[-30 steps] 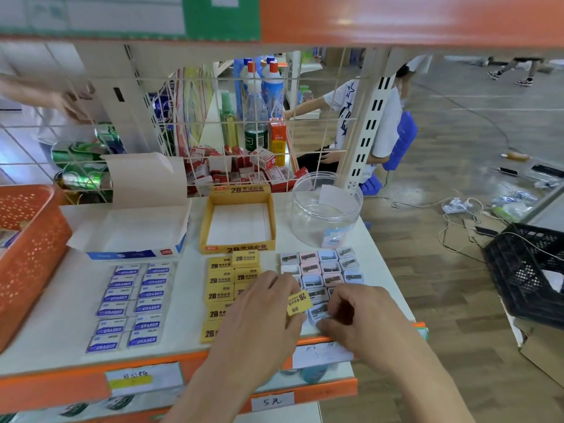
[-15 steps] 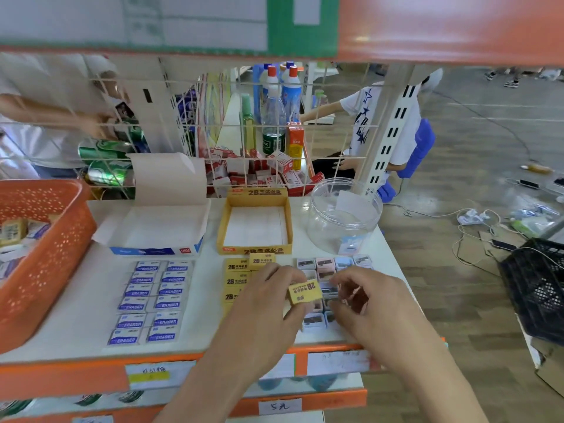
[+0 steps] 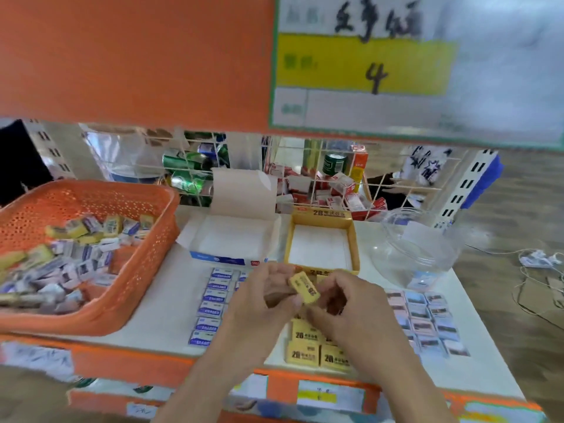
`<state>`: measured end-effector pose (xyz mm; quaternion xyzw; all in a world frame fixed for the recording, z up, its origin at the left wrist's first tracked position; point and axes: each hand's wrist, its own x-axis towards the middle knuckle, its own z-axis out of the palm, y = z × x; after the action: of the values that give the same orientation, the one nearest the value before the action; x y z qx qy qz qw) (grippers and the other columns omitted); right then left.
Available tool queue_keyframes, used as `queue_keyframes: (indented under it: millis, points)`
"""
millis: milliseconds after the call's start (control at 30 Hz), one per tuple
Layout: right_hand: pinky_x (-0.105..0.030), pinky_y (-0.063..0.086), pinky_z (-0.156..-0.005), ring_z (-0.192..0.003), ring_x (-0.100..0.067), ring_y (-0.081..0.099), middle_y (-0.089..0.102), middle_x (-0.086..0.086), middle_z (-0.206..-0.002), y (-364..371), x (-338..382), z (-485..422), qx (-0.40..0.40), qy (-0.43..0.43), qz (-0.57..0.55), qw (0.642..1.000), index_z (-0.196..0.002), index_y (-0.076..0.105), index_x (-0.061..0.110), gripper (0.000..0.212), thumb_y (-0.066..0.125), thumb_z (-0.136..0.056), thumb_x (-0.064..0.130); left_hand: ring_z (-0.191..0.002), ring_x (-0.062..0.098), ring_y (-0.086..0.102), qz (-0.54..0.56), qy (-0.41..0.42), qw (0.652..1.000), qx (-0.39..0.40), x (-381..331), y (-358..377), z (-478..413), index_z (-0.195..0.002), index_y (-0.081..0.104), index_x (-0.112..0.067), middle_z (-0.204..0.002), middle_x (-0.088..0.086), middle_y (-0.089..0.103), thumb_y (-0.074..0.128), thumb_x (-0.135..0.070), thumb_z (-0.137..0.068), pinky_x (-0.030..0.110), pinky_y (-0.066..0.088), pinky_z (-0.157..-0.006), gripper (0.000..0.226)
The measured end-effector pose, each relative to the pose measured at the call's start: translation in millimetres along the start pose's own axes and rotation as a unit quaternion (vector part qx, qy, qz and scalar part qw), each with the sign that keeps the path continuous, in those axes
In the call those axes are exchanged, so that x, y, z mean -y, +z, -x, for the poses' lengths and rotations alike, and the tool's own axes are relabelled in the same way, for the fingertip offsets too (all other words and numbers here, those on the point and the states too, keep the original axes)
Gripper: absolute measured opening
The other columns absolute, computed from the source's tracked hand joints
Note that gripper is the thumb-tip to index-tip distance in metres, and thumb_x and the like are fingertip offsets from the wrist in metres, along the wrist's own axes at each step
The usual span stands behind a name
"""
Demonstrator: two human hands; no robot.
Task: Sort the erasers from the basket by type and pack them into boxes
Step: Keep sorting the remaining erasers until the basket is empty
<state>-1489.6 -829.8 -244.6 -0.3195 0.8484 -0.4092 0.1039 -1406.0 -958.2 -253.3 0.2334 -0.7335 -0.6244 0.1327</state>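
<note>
The left hand (image 3: 262, 303) holds one yellow eraser (image 3: 303, 286) up in the air, above the white shelf (image 3: 171, 303) and just in front of the yellow box (image 3: 328, 214). Its grip is closed on the eraser, with the thumb under it and the fingers behind it. The right hand (image 3: 351, 306) is right beside the eraser's lower end. Its fingers are curled, but I cannot tell if its grip touches the eraser or holds some other small thing.

The eraser is tilted. Its long side runs from the upper left down to the lower right, toward the right hand. The printed face looks up, so the "2B" on it can be read. I think it is held like this so the person can check what kind it is.

It looks the same as the yellow erasers (image 3: 317, 352) that lie in neat rows on the shelf under the hands. The blue erasers (image 3: 213, 300) have their own rows to the left, in front of the white and blue box (image 3: 225, 259). The small erasers (image 3: 427, 322) with pictures lie in rows to the right, in front of the clear jar (image 3: 418, 251). Each kind sits by its own box, so packing should be easy.

Both boxes look empty inside. The orange basket (image 3: 146, 270) on the left holds many mixed erasers, so I think the sorting is far from done. The picture is blurry, so small things are hard to see.
</note>
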Motion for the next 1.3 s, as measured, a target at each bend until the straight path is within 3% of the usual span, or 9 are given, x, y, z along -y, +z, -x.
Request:
queue_keyframes:
  millis: [167, 267, 333, 433, 567, 700, 800, 967, 1300]
  points:
    - [-0.021, 0.041, -0.056, -0.064, -0.008, 0.051, 0.060, 0.003, -0.068, 9, 7, -4, 0.018, 0.002, 0.007, 1.000, -0.072, 0.056, 0.022, 0.025, 0.080, -0.071, 0.030, -0.074, 0.002, 0.067, 0.058, -0.056, 0.997, -0.019, -1, -6, -14, -0.101, 0.059, -0.025, -0.091, -0.005, 0.070, 0.063, -0.007, -0.088, 0.023, 0.053, -0.067, 0.022]
    - [-0.022, 0.044, -0.056, -0.063, -0.007, 0.053, 0.062, 0.004, -0.068, 4, 0, -6, -0.009, 0.023, 0.014, 1.000, -0.074, 0.059, 0.023, 0.017, 0.075, -0.078, 0.020, -0.074, -0.004, 0.060, -0.122, 0.025, 0.992, 0.011, 0, -14, -30, -0.097, 0.055, -0.033, -0.093, -0.013, 0.067, 0.058, -0.018, -0.093, 0.011, 0.046, -0.065, 0.016]
    - [-0.020, 0.044, -0.055, -0.063, -0.005, 0.053, 0.062, 0.005, -0.068, -2, -4, -8, -0.039, 0.035, 0.023, 0.998, -0.074, 0.060, 0.024, 0.015, 0.072, -0.081, 0.020, -0.086, -0.005, 0.058, -0.215, 0.066, 0.973, 0.049, 0, -14, -42, -0.100, 0.058, -0.034, -0.095, -0.020, 0.062, 0.054, -0.020, -0.095, 0.006, 0.041, -0.066, 0.016]
    - [-0.018, 0.043, -0.057, -0.064, -0.007, 0.053, 0.061, 0.009, -0.074, -7, -10, -12, -0.068, 0.045, 0.067, 0.994, -0.081, 0.062, 0.022, 0.008, 0.069, -0.085, 0.024, -0.094, -0.002, 0.053, -0.310, 0.113, 0.941, 0.079, 2, -8, -57, -0.111, 0.066, -0.031, -0.095, -0.023, 0.054, 0.053, -0.020, -0.096, 0.012, 0.040, -0.075, 0.022]
    - [-0.015, 0.035, -0.073, -0.086, -0.005, 0.049, 0.052, 0.009, -0.100, -10, -18, -17, -0.049, 0.045, 0.155, 0.986, -0.106, 0.063, 0.023, 0.018, 0.063, -0.088, 0.023, -0.084, -0.009, 0.056, -0.307, 0.133, 0.939, 0.081, 5, 3, -66, -0.107, 0.069, -0.024, -0.096, -0.017, 0.062, 0.059, -0.018, -0.094, 0.002, 0.041, -0.067, 0.018]
    - [-0.018, 0.037, -0.086, -0.104, -0.012, 0.052, 0.050, 0.006, -0.110, -10, -21, -21, -0.019, 0.062, 0.189, 0.980, -0.119, 0.061, 0.023, 0.031, 0.060, -0.088, 0.019, -0.082, -0.006, 0.057, -0.295, 0.140, 0.944, 0.055, 8, 9, -68, -0.097, 0.069, -0.022, -0.089, -0.016, 0.062, 0.065, -0.021, -0.090, 0.006, 0.043, -0.070, 0.008]
    - [-0.019, 0.041, -0.085, -0.102, -0.011, 0.054, 0.057, 0.005, -0.113, -11, -22, -25, -0.009, 0.072, 0.197, 0.978, -0.116, 0.062, 0.026, 0.029, 0.058, -0.089, 0.018, -0.083, -0.004, 0.053, -0.313, 0.151, 0.937, 0.040, 11, 8, -69, -0.099, 0.070, -0.019, -0.088, -0.018, 0.052, 0.065, -0.024, -0.089, 0.008, 0.040, -0.071, 0.012]
    - [-0.026, 0.049, -0.078, -0.094, -0.014, 0.059, 0.063, 0.003, -0.106, -11, -20, -29, 0.009, 0.091, 0.186, 0.978, -0.109, 0.064, 0.024, 0.023, 0.056, -0.089, 0.017, -0.091, 0.002, 0.054, -0.327, 0.156, 0.930, 0.060, 11, 9, -68, -0.108, 0.070, -0.016, -0.099, -0.013, 0.054, 0.065, -0.023, -0.090, 0.015, 0.043, -0.084, 0.020]
    - [-0.023, 0.049, -0.076, -0.082, -0.009, 0.052, 0.057, 0.008, -0.094, -11, -20, -31, 0.008, 0.083, 0.197, 0.977, -0.109, 0.061, 0.028, 0.021, 0.058, -0.089, 0.023, -0.080, -0.005, 0.048, -0.343, 0.164, 0.919, 0.104, 9, 2, -68, -0.098, 0.066, -0.022, -0.088, -0.020, 0.049, 0.059, -0.015, -0.094, 0.005, 0.037, -0.069, 0.011]
